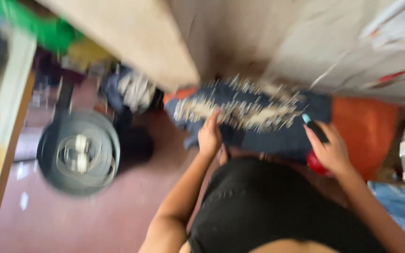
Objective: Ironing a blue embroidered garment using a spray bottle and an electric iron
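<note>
**Much is blurred here**

The whole view is smeared by motion. In my right hand (331, 151) I hold a dark thing (316, 131) with a pale blue tip – I cannot tell its kind. A red object (316, 164) hides behind this hand. My forearms are cut by the lower edge.

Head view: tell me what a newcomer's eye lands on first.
The dark blue ripped garment with pale frayed patches lies at centre, the left hand pressing on it. The right hand grips a dark tool with a red part at the garment's right edge. At left stands a grey round bucket on the reddish floor.
</note>
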